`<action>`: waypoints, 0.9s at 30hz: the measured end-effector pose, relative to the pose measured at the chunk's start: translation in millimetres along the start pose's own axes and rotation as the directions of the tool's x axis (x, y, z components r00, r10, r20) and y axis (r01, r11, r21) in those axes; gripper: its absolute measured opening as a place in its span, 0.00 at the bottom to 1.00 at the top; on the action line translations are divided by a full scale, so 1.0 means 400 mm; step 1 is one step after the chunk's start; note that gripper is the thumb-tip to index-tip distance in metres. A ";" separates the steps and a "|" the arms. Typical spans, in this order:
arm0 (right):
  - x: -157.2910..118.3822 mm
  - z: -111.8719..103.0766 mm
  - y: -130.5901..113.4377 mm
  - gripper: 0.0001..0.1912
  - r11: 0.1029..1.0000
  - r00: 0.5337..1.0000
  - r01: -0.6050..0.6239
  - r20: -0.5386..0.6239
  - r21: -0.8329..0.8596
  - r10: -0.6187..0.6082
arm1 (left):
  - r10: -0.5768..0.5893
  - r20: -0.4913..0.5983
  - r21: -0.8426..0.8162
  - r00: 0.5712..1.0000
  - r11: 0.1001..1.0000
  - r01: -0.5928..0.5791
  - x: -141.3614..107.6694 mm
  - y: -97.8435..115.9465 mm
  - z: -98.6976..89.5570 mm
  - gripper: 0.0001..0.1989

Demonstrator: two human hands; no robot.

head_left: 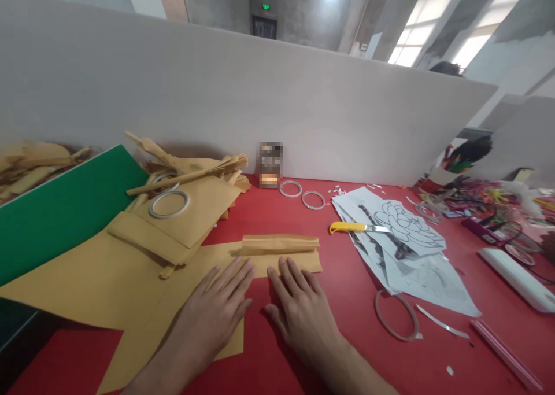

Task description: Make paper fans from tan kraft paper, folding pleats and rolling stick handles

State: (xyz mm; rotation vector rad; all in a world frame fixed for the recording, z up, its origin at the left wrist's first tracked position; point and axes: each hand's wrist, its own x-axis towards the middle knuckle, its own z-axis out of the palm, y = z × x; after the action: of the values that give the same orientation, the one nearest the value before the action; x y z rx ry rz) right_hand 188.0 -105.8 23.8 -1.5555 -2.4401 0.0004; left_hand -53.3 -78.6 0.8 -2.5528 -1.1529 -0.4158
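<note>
A strip of brown paper (286, 263) lies in front of me, its far edge folded up into a raised pleat (280, 243). My left hand (217, 311) rests flat, its fingertips on the left part of the paper and the palm over a larger brown sheet (173, 308). My right hand (301, 305) lies palm down with its fingertips on the near edge of the strip. Both hands have their fingers stretched out and hold nothing. The thumbs point toward each other, apart, over the red table (260, 349).
Brown paper pieces (203, 201) with a tape roll (169, 204) pile up at left beside a green board (73, 204). At right are a yellow knife (347, 227), printed sheets (433, 279) and a ring (396, 316). A white partition (260, 94) stands behind.
</note>
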 end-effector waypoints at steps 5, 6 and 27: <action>-0.018 -0.010 0.016 0.30 0.999 0.998 -0.048 -0.038 -0.009 0.048 | -0.005 -0.009 -0.003 1.000 1.000 0.005 0.001 -0.009 -0.009 0.25; -0.027 -0.012 0.025 0.29 0.998 0.997 -0.063 -0.054 -0.020 0.061 | -0.009 -0.010 -0.003 1.000 1.000 0.009 0.002 -0.009 -0.010 0.25; -0.114 -0.029 0.145 0.24 0.968 0.972 -0.197 -0.158 -0.153 0.173 | -0.243 0.112 0.053 0.964 0.970 0.238 0.067 0.069 -0.088 0.25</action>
State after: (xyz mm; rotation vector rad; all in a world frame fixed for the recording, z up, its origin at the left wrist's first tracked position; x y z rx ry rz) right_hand 260.3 -123.0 18.0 -1.7829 -2.2256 -0.2802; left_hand -20.2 -91.7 38.7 -2.4391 -1.5072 -0.2968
